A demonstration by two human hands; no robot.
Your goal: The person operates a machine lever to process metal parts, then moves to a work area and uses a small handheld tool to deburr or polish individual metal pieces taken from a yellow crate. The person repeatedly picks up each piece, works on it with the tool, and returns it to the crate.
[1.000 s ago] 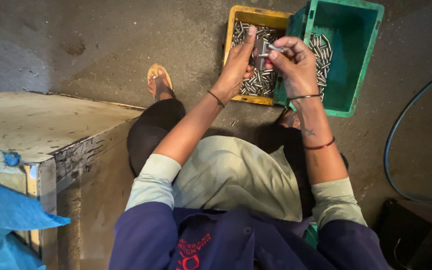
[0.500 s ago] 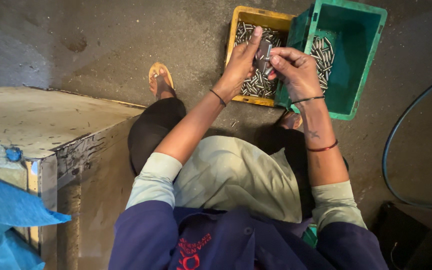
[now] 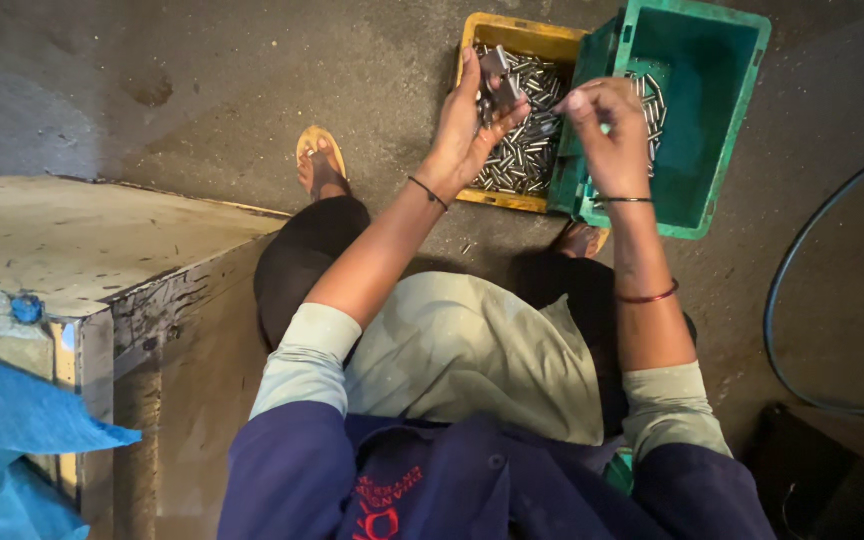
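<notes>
My left hand (image 3: 464,128) is raised over the yellow crate (image 3: 524,37) and grips a small grey metal gauge block (image 3: 497,78) between thumb and fingers. Several short metal pins (image 3: 517,155) fill that crate. My right hand (image 3: 607,135) hovers at the near wall of the tilted green crate (image 3: 717,120). Its fingertips are pinched together on a thin metal pin (image 3: 552,122) that is barely visible. More pins (image 3: 649,92) lie inside the green crate. The two hands are a short gap apart.
A worn workbench (image 3: 72,240) stands at the left with blue cloth (image 3: 12,440) at its near corner. My sandalled foot (image 3: 317,160) rests on the concrete floor. A black hose (image 3: 790,290) curves at the right, above a dark box (image 3: 832,475).
My hands were together at the gauge block with the pin against it. Now they have parted, and my right hand has drawn away toward the green crate.
</notes>
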